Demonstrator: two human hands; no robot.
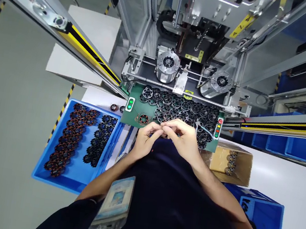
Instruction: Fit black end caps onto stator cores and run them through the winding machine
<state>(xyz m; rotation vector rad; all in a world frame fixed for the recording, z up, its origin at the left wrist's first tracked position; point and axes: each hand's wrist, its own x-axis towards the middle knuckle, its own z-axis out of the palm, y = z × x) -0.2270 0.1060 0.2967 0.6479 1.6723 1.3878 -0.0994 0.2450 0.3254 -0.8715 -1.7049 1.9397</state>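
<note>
My left hand (148, 137) and my right hand (183, 137) meet fingertip to fingertip over the near edge of a green work surface (132, 120). Both are closed in a pinch; whatever sits between the fingers is too small or hidden to name. Just left of my fingers lies a copper-wound motor stator (143, 119) with a loose loop of wire beside it. Rows of black stator cores (177, 103) cover the surface beyond and to the right of my hands, some partly hidden by my right hand.
A winding machine with two round metal fixtures (168, 64) stands behind the surface. Left is a blue tray (37, 167) of wound and black stators. A cardboard box (241, 170) and a blue bin (265, 223) are right. Green buttons (130, 104) and a button panel (218, 128) flank the surface.
</note>
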